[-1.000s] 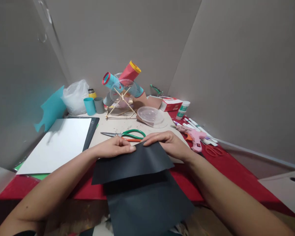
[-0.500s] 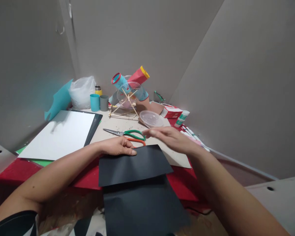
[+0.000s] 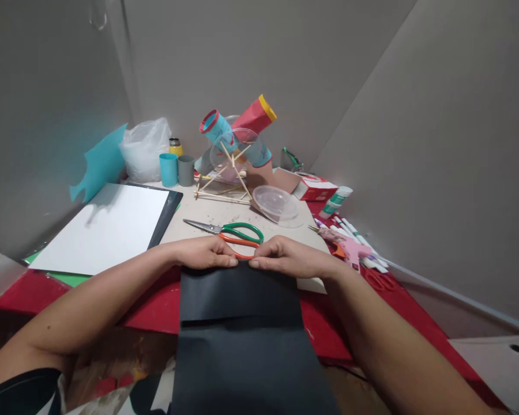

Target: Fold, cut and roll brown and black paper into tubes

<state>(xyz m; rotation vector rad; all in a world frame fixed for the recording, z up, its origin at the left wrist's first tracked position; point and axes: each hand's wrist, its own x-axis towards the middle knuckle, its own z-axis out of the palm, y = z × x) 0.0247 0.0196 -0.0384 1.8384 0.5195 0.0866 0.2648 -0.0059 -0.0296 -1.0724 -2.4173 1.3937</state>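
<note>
A black sheet of paper (image 3: pixel 242 363) hangs over the table's front edge toward my lap, its upper part folded over into a flap. My left hand (image 3: pixel 207 252) pinches the folded top edge, thumb in front. Close beside it, my right hand (image 3: pixel 288 256) grips the same edge, with the two thumbs nearly meeting. The fingers behind the paper are partly hidden. Just beyond my hands lie scissors (image 3: pixel 242 230) with one green and one orange handle, blades pointing left.
White sheets (image 3: pixel 112 225) lie at left. At the back stand a blue cup (image 3: pixel 168 170), a grey cup (image 3: pixel 185 171) and a stick frame (image 3: pixel 232 161) carrying coloured paper tubes. A clear lid (image 3: pixel 277 203), glue bottles (image 3: pixel 336 202), a pink glue gun (image 3: pixel 350 245) and markers (image 3: pixel 363 236) are at right.
My right hand has come down from above the scissors and taken hold of the paper's top edge beside my left hand. The flap now lies straighter.
</note>
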